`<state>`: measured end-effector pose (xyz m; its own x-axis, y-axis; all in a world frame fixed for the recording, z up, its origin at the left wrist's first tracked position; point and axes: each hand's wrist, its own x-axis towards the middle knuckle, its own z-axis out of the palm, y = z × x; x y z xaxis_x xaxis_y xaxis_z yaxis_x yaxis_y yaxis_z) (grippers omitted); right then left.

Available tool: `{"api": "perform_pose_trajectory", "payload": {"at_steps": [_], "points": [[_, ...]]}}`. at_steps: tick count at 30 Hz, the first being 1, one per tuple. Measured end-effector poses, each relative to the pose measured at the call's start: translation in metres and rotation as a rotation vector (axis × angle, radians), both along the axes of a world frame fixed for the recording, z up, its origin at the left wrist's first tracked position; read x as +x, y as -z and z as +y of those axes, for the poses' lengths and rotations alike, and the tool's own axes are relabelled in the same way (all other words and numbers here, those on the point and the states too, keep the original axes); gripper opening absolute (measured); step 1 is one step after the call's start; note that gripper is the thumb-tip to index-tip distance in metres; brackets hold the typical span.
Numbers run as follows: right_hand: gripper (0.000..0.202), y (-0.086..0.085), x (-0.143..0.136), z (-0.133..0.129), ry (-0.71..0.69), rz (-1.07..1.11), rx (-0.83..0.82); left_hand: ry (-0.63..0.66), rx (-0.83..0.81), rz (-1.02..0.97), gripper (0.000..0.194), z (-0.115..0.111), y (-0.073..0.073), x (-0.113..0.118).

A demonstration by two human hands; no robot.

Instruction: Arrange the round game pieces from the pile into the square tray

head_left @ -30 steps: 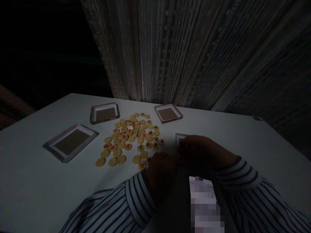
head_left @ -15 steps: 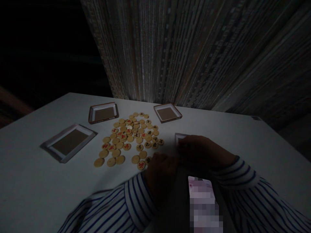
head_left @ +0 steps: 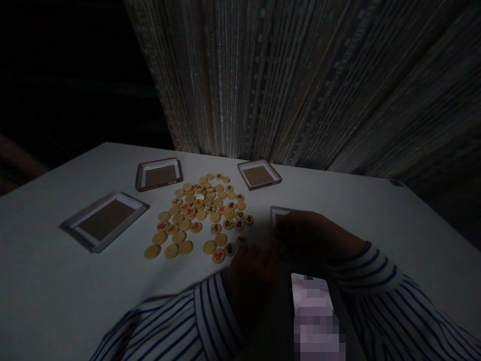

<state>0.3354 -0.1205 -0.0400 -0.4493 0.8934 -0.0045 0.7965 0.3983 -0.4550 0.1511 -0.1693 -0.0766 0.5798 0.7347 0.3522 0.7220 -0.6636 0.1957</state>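
Discs (head_left: 202, 215) lie scattered beyond the left grip (head_left: 251, 276).

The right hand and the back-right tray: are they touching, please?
Apart: the head view shows white tabletop between the right hand and the back-right tray.

The scene is dim, the upper left corner sinking into near-black. The hands (head_left: 251, 278) sit in deep shadow, their detail lost. Soft shadow spreads over the pale tabletop (head_left: 93, 291); mosaic blocks cover most of the glowing phone screen (head_left: 314, 313).
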Motion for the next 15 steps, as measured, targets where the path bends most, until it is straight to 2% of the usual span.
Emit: {"api": "perform_pose_trajectory", "payload": {"at_steps": [8,15], "points": [[0.015,0.0022,-0.0027,0.0010,-0.024,-0.090,0.042,0.024,-0.031,0.024,0.019,0.0020,-0.0011,-0.0005],[0.017,-0.0025,-0.0039,0.0003,-0.041,-0.120,0.041,0.022,-0.042,0.022,0.017,0.0008,-0.0003,-0.0009]]}}
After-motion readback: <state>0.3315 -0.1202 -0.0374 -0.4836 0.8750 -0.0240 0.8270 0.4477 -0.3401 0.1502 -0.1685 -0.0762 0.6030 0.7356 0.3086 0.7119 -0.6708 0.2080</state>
